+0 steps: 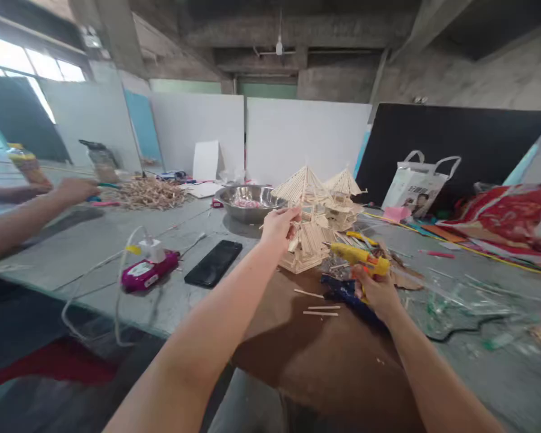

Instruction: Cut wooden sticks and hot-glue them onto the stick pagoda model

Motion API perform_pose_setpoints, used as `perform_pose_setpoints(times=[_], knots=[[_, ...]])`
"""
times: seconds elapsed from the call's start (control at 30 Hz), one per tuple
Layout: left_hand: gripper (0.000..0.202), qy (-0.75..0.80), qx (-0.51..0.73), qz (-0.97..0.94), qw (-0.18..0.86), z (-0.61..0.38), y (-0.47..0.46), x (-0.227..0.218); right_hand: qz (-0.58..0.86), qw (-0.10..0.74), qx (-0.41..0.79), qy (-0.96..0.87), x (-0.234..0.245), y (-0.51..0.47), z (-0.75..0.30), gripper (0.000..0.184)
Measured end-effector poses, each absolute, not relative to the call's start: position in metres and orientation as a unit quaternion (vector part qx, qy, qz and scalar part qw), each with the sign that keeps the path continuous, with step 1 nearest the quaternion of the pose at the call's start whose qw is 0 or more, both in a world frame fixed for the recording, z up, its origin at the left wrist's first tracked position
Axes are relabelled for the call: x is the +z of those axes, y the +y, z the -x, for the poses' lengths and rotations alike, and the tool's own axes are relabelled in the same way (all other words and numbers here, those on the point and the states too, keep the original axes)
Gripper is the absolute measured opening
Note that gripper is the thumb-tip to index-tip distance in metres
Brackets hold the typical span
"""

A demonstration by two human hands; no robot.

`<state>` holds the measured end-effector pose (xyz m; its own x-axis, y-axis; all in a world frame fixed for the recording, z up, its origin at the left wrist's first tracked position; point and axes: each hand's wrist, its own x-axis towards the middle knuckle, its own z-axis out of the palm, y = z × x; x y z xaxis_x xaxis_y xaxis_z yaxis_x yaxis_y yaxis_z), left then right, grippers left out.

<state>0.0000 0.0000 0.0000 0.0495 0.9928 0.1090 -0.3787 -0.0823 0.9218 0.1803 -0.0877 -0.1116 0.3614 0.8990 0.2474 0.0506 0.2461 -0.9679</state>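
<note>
Right grip is wrapped round a yellow glue gun, barrel pointing left toward the stick model. Left grip is nearer, at the model's left side, can't tell if it's pinching anything

Brown sheet, lower centre: open room between the forearms; loose sticks lie flat at its top.
Stick model, centre: upright block; steel bowl behind left.
Glue gun, right of centre: bars the model's right side.
Phone, left of centre: flat, room above.
White cable, left: loops past bench edge.
</note>
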Motion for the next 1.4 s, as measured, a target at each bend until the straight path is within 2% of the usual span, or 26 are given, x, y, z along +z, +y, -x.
perform_pose_setpoints(times=[0.77, 1.4], knots=[[0.011, 0.354, 0.574, -0.397, 0.622, -0.004, 0.013, 0.007, 0.529, 0.619, 0.316, -0.486, -0.098, -0.095, -0.174, 0.036], [0.01, 0.349, 0.573, -0.37, 0.643, -0.007, 0.013, 0.01, 0.508, 0.634, 0.328, -0.481, -0.096, -0.095, -0.173, 0.034]])
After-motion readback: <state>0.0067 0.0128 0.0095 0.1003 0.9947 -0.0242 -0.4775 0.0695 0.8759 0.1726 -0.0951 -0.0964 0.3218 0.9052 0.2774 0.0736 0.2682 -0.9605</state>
